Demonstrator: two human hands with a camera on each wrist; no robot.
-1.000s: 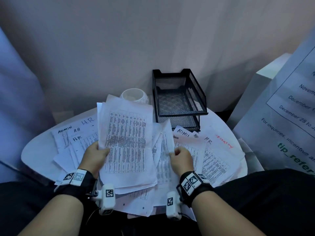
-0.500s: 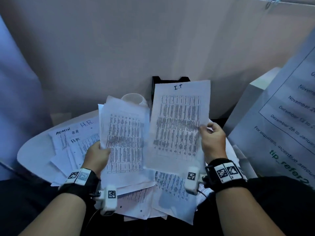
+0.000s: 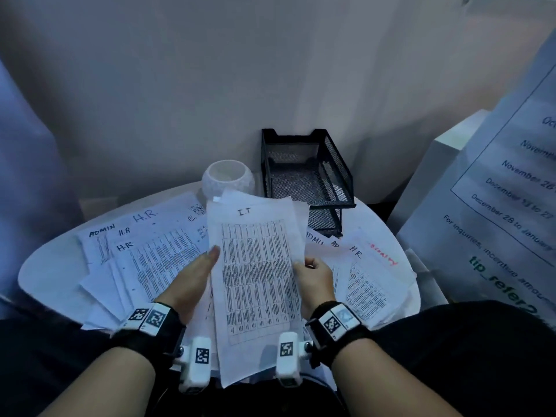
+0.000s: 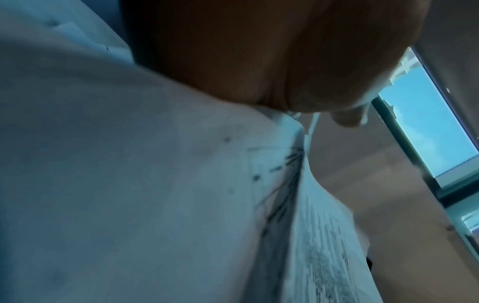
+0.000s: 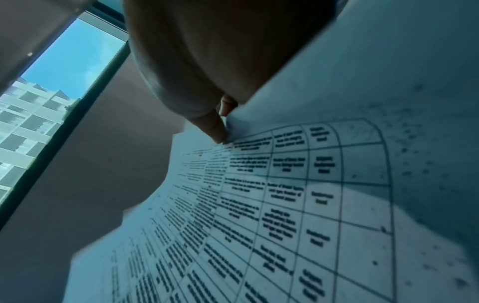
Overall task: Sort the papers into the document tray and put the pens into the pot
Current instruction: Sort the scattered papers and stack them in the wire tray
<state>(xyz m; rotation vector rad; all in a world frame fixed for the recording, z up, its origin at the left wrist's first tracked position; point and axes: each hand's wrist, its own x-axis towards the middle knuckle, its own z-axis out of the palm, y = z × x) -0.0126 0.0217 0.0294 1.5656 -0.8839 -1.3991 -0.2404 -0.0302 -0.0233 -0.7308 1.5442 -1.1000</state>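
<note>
I hold a stack of printed sheets [image 3: 255, 266] upright over the middle of the table; its top sheet is marked "I.T". My left hand [image 3: 195, 278] grips the stack's left edge, thumb on the front. My right hand [image 3: 314, 276] pinches the right edge, and the right wrist view shows the fingertips [image 5: 216, 133] nipping the sheet [image 5: 285, 194]. In the left wrist view the palm [image 4: 259, 51] lies against the papers [image 4: 129, 164]. The black mesh document tray [image 3: 307, 176] and the white pot [image 3: 227, 179] stand behind the stack. No pens show.
Loose sheets marked ADMIN and H.R lie on the left [image 3: 144, 251] and right [image 3: 361, 275] of the white round table [image 3: 51, 266]. A big printed notice [image 3: 505, 206] and a white box [image 3: 436, 164] stand close on the right. A wall runs behind.
My right hand lifted the I.T sheet and brought it left onto the stack in my left hand. The stack now sits in the middle, held by both hands.
</note>
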